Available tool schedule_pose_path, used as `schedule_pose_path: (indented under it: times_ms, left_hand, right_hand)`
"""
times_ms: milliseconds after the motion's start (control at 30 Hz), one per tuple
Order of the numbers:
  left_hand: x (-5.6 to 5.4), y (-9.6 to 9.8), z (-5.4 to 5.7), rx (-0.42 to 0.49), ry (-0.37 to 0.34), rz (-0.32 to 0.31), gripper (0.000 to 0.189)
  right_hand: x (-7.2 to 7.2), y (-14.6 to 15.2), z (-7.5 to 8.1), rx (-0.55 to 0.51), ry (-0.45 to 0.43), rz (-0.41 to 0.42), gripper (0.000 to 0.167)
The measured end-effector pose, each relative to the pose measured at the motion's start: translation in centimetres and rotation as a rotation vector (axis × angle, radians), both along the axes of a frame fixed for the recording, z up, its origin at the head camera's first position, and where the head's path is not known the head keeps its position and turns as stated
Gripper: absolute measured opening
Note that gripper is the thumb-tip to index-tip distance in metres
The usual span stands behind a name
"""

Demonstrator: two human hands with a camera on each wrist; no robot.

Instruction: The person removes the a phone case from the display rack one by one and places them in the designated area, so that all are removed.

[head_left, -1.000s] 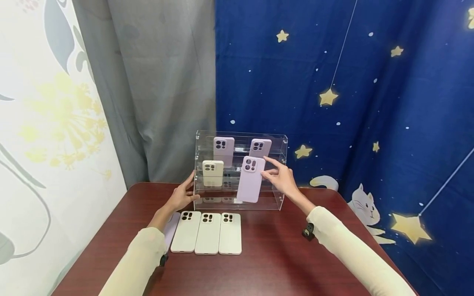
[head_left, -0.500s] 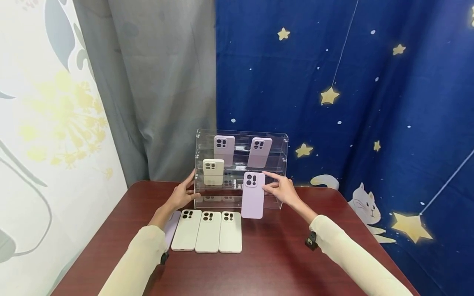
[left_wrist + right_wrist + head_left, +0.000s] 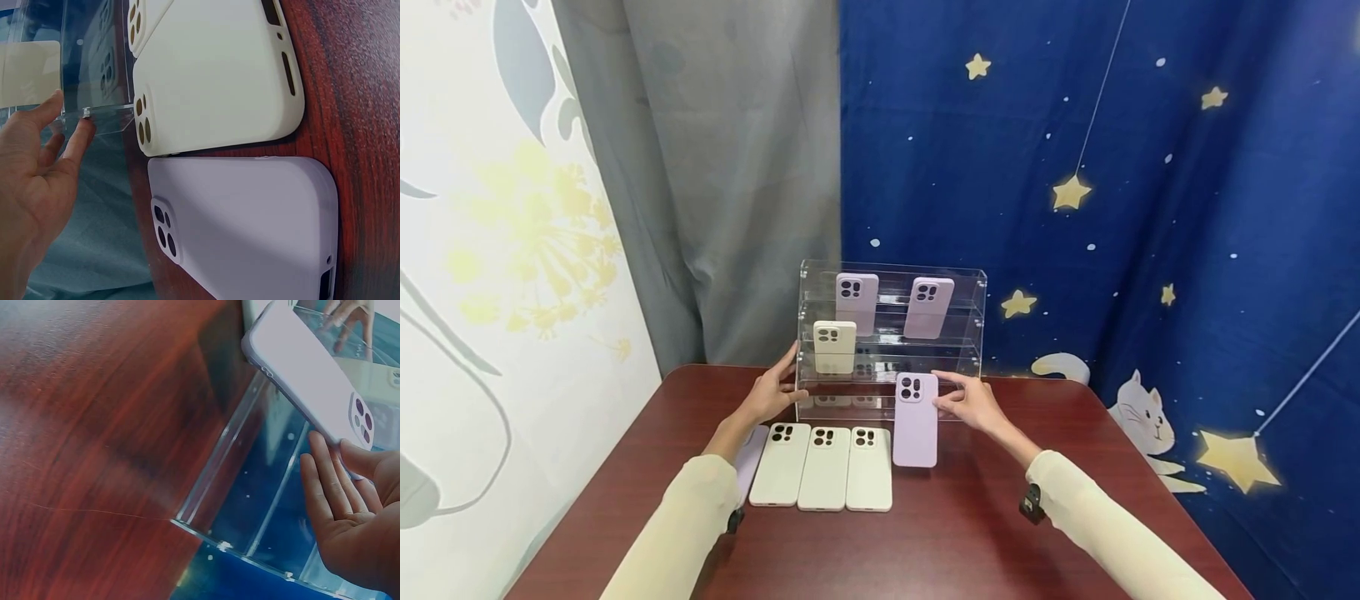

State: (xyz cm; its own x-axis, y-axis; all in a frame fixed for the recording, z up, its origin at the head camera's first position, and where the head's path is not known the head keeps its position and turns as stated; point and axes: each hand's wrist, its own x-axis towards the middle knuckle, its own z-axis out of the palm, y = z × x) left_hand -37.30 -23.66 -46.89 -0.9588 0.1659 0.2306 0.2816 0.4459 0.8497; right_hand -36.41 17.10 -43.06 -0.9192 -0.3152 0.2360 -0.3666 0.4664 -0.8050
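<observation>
Probably unloading: right hand (image 3: 973,402) pinches lilac case (image 3: 916,429), left hand (image 3: 767,396) loosely spread against clear rack (image 3: 891,337); next likely calls for laying flat beside 3 white cases (image 3: 870,475).

Soft light is bathing the clear rack (image 3: 891,340), white glints are catching its edges, faint shadow is darkening the table (image 3: 977,533) in front of it, duller, bluish cast is tinting both wrist views

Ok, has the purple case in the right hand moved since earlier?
Yes: in the head view, the purple case has moved down relative to the clear rack.
</observation>
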Motion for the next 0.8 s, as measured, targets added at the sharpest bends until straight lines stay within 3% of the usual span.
schedule_pose_path:
  times_ms: [267,600,800]
  left_hand:
    - [-0.1,0.1,0.0,0.000,-0.002,-0.002,0.104]
    - [0.1,0.2,0.0,0.014,-0.004,-0.002,0.103]
    - [0.0,0.2,0.0,0.002,0.003,0.004,0.103]
  right_hand:
    - [0.2,0.3,-1.6,0.080,-0.028,0.000,0.055]
    - [0.8,0.4,-3.2,0.015,-0.201,0.058,0.053]
    - [1.0,0.4,-4.0,-0.003,-0.255,0.079,0.053]
